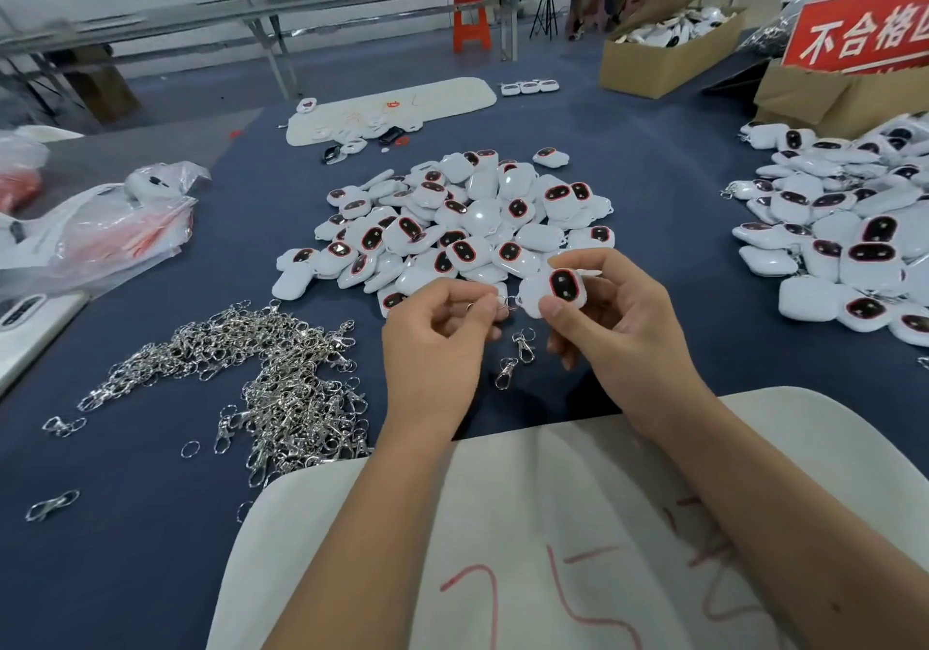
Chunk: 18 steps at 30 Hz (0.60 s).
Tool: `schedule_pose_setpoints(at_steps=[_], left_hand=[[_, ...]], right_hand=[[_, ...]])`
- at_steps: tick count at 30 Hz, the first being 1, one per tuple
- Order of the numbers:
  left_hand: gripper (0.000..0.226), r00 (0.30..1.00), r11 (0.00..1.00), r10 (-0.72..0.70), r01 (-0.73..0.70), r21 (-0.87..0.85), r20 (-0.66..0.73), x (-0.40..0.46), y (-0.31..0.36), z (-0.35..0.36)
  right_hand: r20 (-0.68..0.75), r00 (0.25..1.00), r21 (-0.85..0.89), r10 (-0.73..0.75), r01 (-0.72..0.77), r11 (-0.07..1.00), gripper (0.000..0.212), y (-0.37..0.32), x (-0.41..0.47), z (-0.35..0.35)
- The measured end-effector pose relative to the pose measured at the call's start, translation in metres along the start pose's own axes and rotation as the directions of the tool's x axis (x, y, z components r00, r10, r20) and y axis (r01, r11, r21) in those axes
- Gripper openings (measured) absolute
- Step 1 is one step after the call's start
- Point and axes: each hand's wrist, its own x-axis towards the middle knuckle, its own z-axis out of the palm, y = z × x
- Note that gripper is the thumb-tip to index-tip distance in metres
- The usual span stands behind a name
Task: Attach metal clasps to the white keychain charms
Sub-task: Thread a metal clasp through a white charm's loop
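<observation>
White keychain charm (558, 290), with a dark oval window ringed in red, is held up just above the blue table (653, 147) near the middle of the scene, at the near edge of a big heap of like charms (452, 220). A second heap of charms (844, 232) spreads along the right side, well apart from the first. On the left lies a tangled pile of metal clasps (261, 388), with a few loose rings and clasps strewn on the cloth nearer the person. Two single clasps (515, 355) lie on the table between and just below the hands. A white pad (528, 524) with red scribbles covers the near edge under both forearms. Plastic bags (100, 227) sit at the far left, a second white pad (392, 106) with odd parts lies beyond the central heap, and cardboard boxes (658, 56) and a red sign (864, 31) stand at the far right.

The right hand (608, 318) pinches the charm between thumb below and fingertips above, its window facing the camera. The left hand (437, 328) has its fingers curled in tight and pinches a small metal ring (470, 305) at the fingertips, just beside the charm's left edge. A further bit of ring shows between fingers and charm; whether it is already joined to the charm cannot be told.
</observation>
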Motion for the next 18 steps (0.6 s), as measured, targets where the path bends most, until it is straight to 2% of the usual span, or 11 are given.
schedule_pose_setpoints(at_steps=[4, 7, 9, 15, 18], left_hand=[[0.022, 0.983, 0.946, -0.172, 0.183, -0.267, 0.064, -0.0020, 0.0028, -0.0004], [0.023, 0.963, 0.919, -0.198, 0.248, -0.307, 0.184, -0.0033, 0.0047, 0.0000], [0.019, 0.962, 0.930, -0.166, 0.226, -0.288, 0.218, -0.0049, 0.0058, 0.0010], [0.027, 0.982, 0.956, -0.091, 0.133, -0.263, 0.167, -0.0060, 0.0044, 0.0055], [0.023, 0.988, 0.957, -0.054, 0.092, -0.274, 0.142, -0.0065, 0.0047, 0.0076]], right_hand=[[0.028, 1.000, 0.019, 0.007, -0.008, 1.000, 0.026, -0.0025, -0.0009, -0.0002], [-0.003, 0.999, 0.036, 0.040, -0.039, 0.999, 0.023, -0.0041, 0.0001, -0.0014], [-0.039, 0.997, 0.062, 0.060, -0.058, 0.996, 0.021, -0.0054, 0.0006, -0.0018], [-0.043, 0.997, 0.046, 0.063, -0.061, 0.997, 0.022, -0.0073, -0.0002, -0.0011], [-0.033, 0.998, 0.033, 0.053, -0.052, 0.998, 0.022, -0.0076, -0.0002, -0.0017]])
